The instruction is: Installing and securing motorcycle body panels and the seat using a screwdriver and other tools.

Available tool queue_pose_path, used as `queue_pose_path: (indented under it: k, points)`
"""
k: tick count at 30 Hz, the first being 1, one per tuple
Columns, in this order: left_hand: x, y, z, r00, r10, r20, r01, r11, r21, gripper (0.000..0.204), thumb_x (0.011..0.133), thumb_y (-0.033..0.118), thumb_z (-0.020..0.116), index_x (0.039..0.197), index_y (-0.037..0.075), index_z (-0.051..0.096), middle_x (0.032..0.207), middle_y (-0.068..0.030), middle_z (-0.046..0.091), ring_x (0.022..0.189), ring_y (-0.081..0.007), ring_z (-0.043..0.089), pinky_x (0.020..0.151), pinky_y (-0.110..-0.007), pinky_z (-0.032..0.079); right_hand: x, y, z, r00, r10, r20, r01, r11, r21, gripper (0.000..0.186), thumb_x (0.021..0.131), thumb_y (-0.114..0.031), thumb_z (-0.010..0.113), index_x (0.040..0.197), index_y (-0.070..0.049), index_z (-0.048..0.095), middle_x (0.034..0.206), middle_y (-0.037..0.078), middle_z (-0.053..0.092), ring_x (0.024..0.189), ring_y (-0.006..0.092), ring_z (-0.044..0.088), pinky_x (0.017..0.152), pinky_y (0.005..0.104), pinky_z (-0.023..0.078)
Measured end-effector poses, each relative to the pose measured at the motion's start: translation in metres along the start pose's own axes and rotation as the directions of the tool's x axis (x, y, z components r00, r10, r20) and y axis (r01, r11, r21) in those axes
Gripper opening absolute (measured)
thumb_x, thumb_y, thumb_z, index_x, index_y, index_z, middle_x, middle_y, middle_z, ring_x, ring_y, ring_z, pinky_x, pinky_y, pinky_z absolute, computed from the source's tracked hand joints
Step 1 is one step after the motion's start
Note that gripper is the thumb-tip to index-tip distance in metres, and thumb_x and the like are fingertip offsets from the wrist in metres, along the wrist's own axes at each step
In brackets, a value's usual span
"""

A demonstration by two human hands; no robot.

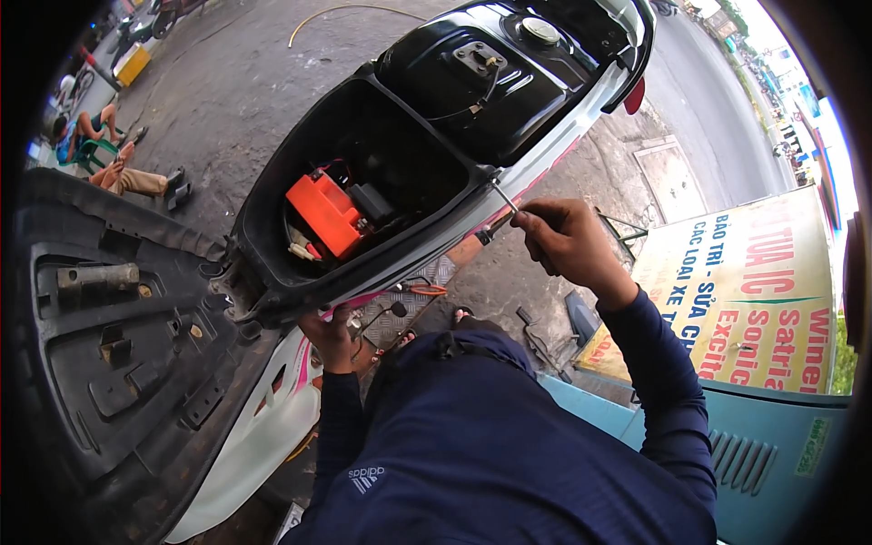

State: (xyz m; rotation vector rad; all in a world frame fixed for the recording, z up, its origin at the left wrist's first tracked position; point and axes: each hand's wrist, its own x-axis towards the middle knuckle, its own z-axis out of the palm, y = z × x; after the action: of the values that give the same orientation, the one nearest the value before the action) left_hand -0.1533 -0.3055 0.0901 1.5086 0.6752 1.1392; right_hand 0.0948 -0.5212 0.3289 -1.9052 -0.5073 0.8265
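Note:
In front of me stands a scooter with a white and pink side panel (400,277) and its underseat storage box (272,195) exposed. My right hand (568,241) is closed, pinching a slim metal rod-like tool (502,193). The tool's far end meets the rim near the corner between the box and the black fuel tank (481,82). My left hand (329,341) reaches up to the panel's lower edge, its fingertips partly hidden there. An orange battery-like block (325,215) sits inside the box, beside a small dark part and some wires.
The black seat (118,336) is tipped open at left, underside showing. At right are a blue metal cabinet (772,454) and a printed sign board (754,291). Seated people (109,154) are at far left. A yellow hose (345,9) lies on the ground beyond.

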Motion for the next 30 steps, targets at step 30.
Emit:
queue_pose_path:
  k: [30]
  points:
    - [0.001, -0.015, 0.001, 0.999, 0.023, 0.027, -0.025, 0.994, 0.104, 0.051, 0.084, 0.045, 0.069, 0.106, -0.002, 0.064, 0.100, -0.0096, 0.064, 0.091, -0.0221, 0.058, 0.084, -0.035, 0.043, -0.017, 0.006, 0.026, 0.863, -0.480, -0.157, 0.057, 0.401, -0.914, 0.017, 0.093, -0.018, 0.055, 0.098, -0.003, 0.060, 0.070, 0.018, 0.060, 0.063, 0.0417, 0.060, 0.057, 0.0451, 0.047]
